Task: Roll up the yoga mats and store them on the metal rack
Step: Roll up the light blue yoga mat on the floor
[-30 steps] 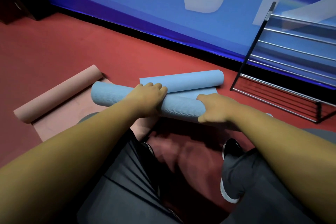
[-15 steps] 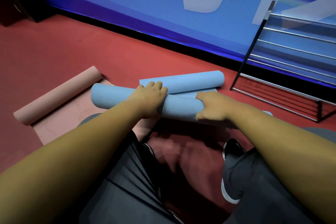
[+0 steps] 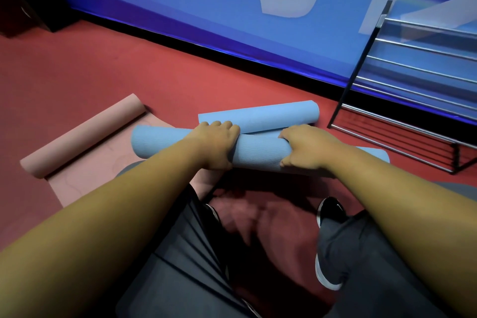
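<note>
Your fingers [image 3: 222, 126] on the left hand [image 3: 215, 148] curl over the top of the near blue yoga mat roll [image 3: 258, 153] and clamp on it. The right hand [image 3: 305, 151] grips the same roll farther right. The roll is ribbed and tight, and lies across the red floor [image 3: 180, 72] before your knees. A second blue roll [image 3: 271, 116] lies just behind it. A half-unrolled pink mat [image 3: 85, 152] is at the left and the metal rack [image 3: 418, 90] at the right. Both forearms reach forward, nearly straight.

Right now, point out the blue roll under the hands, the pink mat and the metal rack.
blue roll [image 3: 258, 152], head view, bare middle stretch of the roll.
pink mat [image 3: 82, 134], head view, middle of its rolled-up end.
metal rack [image 3: 357, 66], head view, dark slanted side post.
</note>
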`<action>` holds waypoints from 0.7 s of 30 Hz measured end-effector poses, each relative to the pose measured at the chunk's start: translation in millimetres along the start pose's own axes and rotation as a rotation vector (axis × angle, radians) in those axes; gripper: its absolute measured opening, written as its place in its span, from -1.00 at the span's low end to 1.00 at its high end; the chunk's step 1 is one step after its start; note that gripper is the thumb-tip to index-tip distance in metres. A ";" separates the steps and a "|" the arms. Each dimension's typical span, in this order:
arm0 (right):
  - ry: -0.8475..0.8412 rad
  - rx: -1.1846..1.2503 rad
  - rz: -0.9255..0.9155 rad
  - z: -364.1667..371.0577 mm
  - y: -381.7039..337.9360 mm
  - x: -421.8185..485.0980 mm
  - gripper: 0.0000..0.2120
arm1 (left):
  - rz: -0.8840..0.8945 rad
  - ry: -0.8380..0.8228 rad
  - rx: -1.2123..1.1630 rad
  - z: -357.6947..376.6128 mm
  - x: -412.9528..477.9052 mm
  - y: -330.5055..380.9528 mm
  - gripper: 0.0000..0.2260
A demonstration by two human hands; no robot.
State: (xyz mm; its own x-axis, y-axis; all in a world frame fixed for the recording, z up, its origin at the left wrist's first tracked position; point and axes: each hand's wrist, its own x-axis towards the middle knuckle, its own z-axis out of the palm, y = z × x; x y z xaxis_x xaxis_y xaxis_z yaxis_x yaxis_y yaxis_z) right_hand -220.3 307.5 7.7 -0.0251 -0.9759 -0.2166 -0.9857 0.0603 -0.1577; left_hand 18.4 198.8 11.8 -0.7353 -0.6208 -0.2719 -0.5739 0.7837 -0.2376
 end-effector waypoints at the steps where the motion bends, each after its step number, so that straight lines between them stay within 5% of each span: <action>1: -0.016 0.016 0.003 -1.2 0.1 -0.1 -0.49 | 0.001 0.008 0.050 0.3 0.5 2.6 -0.30; 6: -0.032 0.052 0.007 -6.9 -0.3 -1.3 -0.46 | -0.035 0.101 0.008 -5.6 6.4 6.3 -0.59; 11: 0.004 -0.105 0.000 7.7 -0.7 -2.4 -0.05 | -0.066 0.046 -0.156 -11.1 8.6 3.8 -0.65; 17: 0.006 -0.110 0.042 6.3 -4.0 -0.4 -0.27 | -0.044 0.016 -0.093 -10.8 5.8 9.8 -0.56; 21: -0.074 0.000 0.044 -0.5 -2.3 0.8 -0.36 | -0.040 -0.040 -0.005 -2.1 9.4 12.5 -0.29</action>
State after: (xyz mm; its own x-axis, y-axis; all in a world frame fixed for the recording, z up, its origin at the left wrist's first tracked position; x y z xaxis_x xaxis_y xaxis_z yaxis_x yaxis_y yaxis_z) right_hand -218.2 306.5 8.4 -0.0560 -0.9543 -0.2935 -0.9839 0.1026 -0.1460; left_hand 3.5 202.8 8.2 -0.6965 -0.6521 -0.2994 -0.6048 0.7580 -0.2441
